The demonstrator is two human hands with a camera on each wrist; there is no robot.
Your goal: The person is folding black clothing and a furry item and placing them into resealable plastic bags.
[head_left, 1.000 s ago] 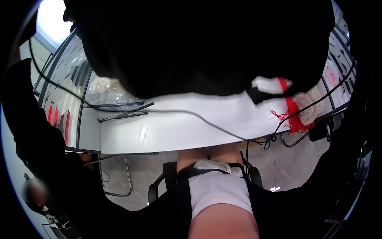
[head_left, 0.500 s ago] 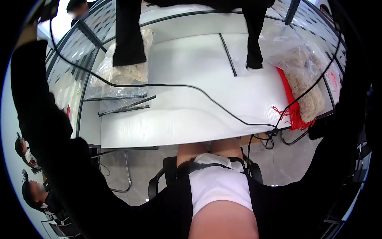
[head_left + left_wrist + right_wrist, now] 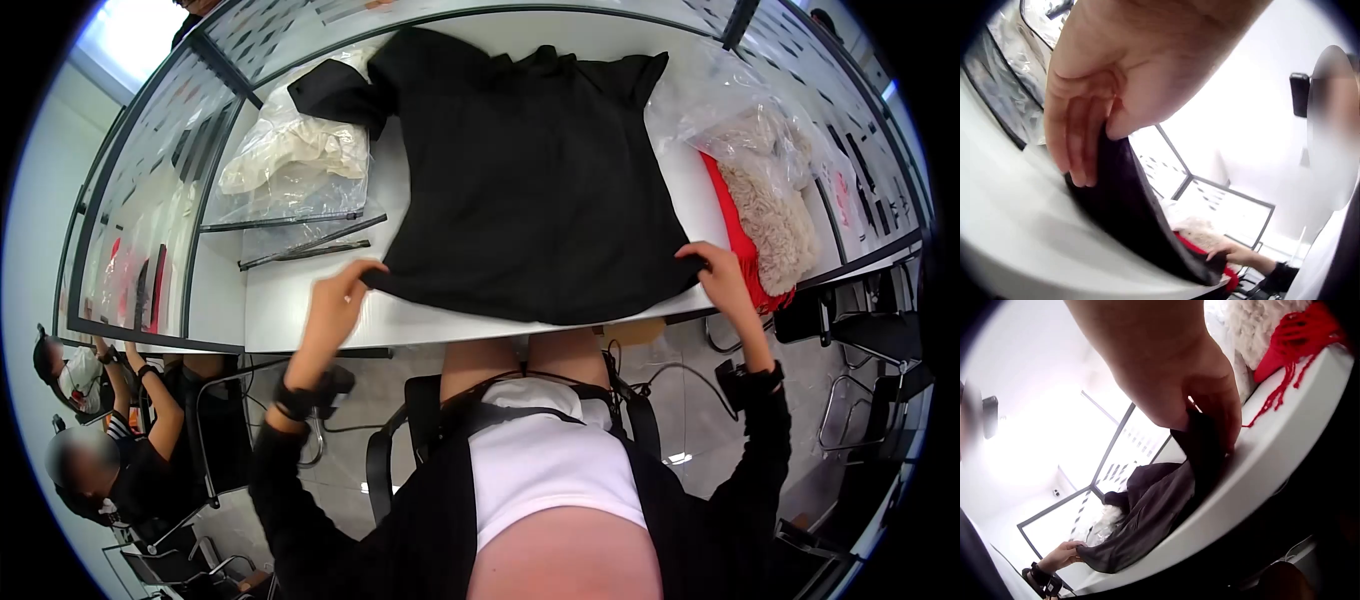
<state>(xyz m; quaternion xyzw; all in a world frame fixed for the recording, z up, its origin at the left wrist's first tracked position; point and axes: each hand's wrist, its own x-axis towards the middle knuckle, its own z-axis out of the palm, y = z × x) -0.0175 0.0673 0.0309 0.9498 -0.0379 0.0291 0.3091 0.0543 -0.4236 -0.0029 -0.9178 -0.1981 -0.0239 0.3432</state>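
Note:
A black short-sleeved shirt (image 3: 540, 190) lies spread over the white table, its hem toward me and its collar at the far side. Its left sleeve (image 3: 340, 95) is bent and overlaps a plastic bag. My left hand (image 3: 335, 305) pinches the left hem corner between thumb and fingers; in the left wrist view the cloth (image 3: 1122, 200) rises from the tabletop to that grip. At the opposite corner my right hand (image 3: 722, 278) pinches the hem, and the right wrist view shows the cloth (image 3: 1200, 450) between thumb and fingers.
Clear bags with cream cloth (image 3: 300, 160) lie at left, beside several thin black strips (image 3: 310, 243). A red fringed scarf (image 3: 735, 215) and beige fluffy fabric (image 3: 775, 230) lie at right, near another clear bag (image 3: 735, 105). Framed partitions border the table (image 3: 275, 315). Another person (image 3: 130, 470) sits at left.
The shirt was held up high at first, filling the top of the head view, then mostly out of sight. It has come down flat onto the table, and both hands have lowered to its hem.

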